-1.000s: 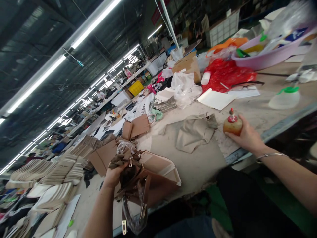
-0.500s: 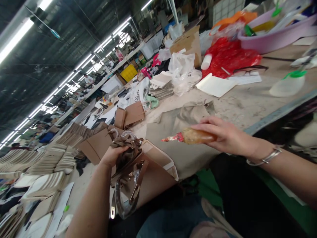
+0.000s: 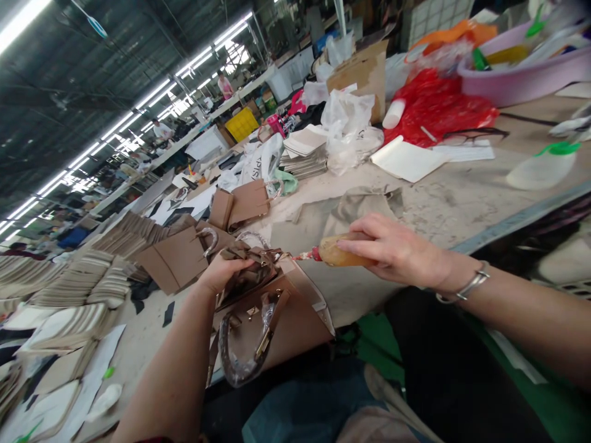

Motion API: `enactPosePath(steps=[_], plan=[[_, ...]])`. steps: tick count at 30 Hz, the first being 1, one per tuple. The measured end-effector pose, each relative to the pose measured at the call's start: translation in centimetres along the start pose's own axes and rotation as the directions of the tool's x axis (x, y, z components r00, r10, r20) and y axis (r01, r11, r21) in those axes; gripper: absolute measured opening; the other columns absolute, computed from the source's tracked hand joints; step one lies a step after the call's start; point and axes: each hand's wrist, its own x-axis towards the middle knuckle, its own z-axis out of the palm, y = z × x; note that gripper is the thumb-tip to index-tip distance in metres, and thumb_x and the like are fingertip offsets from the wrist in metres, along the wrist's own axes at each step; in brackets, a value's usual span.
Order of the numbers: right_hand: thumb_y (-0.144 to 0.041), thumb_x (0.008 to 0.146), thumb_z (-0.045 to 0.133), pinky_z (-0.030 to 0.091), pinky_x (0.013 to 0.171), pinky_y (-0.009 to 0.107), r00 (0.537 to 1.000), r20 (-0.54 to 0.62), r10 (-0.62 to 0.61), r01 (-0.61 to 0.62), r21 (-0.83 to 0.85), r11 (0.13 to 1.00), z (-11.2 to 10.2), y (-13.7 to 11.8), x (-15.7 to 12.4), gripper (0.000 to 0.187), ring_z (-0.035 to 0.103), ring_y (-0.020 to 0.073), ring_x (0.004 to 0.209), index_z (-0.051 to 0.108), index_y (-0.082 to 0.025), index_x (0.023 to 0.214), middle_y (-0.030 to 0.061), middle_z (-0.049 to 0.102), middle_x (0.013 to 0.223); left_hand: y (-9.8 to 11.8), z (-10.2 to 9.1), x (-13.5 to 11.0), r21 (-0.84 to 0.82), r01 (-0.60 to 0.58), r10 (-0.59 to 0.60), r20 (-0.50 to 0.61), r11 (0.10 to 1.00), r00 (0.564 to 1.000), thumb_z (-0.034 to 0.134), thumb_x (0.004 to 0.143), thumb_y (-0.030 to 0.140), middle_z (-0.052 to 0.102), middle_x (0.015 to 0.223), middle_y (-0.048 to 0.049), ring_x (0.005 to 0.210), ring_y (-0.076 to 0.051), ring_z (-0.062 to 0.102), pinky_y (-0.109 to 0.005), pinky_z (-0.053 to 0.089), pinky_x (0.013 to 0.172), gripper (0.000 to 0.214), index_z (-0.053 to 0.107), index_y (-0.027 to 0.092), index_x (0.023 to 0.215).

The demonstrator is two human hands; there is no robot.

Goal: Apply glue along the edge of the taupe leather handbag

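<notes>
A brown handbag (image 3: 295,320) lies tilted at the table's front edge, its plastic-wrapped handle (image 3: 226,344) hanging toward me. My left hand (image 3: 227,271) is closed on the bag's dark, bunched lining (image 3: 244,261) at its opening. In my right hand (image 3: 392,246) is an amber glue bottle (image 3: 341,251), held sideways with its red, crusted nozzle (image 3: 307,254) pointing left. The nozzle tip is at the bag's pale inner edge (image 3: 289,264); whether it touches cannot be made out. Beneath the bottle lies a grey-brown cloth (image 3: 323,215).
More brown bags (image 3: 178,255) stand behind my left hand. Stacked panels (image 3: 87,277) fill the left side. Toward the back right are a red plastic bag (image 3: 425,104), a lilac basin (image 3: 530,77), eyeglasses (image 3: 475,134) and a white bottle with a green cap (image 3: 542,167).
My right hand has brought the glue bottle left, its nozzle now at the bag's edge. My left hand keeps its hold on the lining, and the view has shifted slightly.
</notes>
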Motion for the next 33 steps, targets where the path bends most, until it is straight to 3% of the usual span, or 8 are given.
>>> enactPosePath(steps=[5,20,29,33], plan=[[-0.005,0.084,0.051,0.040,0.075,0.034,1.000,0.003,0.003,-0.003,0.015,1.000,0.6,0.0,0.4,0.038,0.047,0.0221,0.086,0.066,-0.017,0.116,0.0100,0.056,0.097,0.1,0.4,0.3,-0.015,-0.004,0.004,0.017,1.000,1.000,0.090,0.049,0.030,0.078,0.082,-0.0066,0.072,-0.022,0.071,-0.035,0.058,0.075,0.037,0.078,0.015,0.081],[-0.005,0.085,0.051,0.040,0.079,0.037,0.996,0.083,0.014,-0.015,0.007,1.000,1.7,-0.2,1.0,0.034,0.046,0.0246,0.090,0.068,-0.013,0.114,0.0129,0.055,0.098,0.6,1.2,-0.2,-0.050,-0.023,0.024,0.026,0.998,0.999,0.093,0.047,0.029,0.079,0.078,-0.0054,0.069,-0.020,0.071,-0.029,0.058,0.070,0.037,0.080,0.014,0.079],[-0.002,0.076,0.056,0.041,0.079,0.036,0.985,0.168,0.046,-0.055,0.050,0.997,1.8,-0.9,-0.1,0.043,0.047,0.0248,0.091,0.067,-0.013,0.116,0.0126,0.056,0.099,0.8,1.4,0.0,-0.014,-0.054,0.054,0.026,0.998,0.998,0.091,0.047,0.028,0.078,0.079,-0.0066,0.071,-0.023,0.069,-0.034,0.057,0.074,0.035,0.080,0.014,0.077],[-0.002,0.078,0.056,0.041,0.080,0.036,0.991,0.116,0.067,-0.071,0.037,0.997,2.0,-0.7,-0.2,0.045,0.048,0.0243,0.092,0.066,-0.015,0.120,0.0119,0.056,0.100,0.6,1.4,0.1,-0.028,-0.015,0.016,0.020,0.999,1.000,0.092,0.046,0.028,0.078,0.082,-0.0090,0.074,-0.024,0.070,-0.036,0.057,0.077,0.040,0.079,0.012,0.080]])
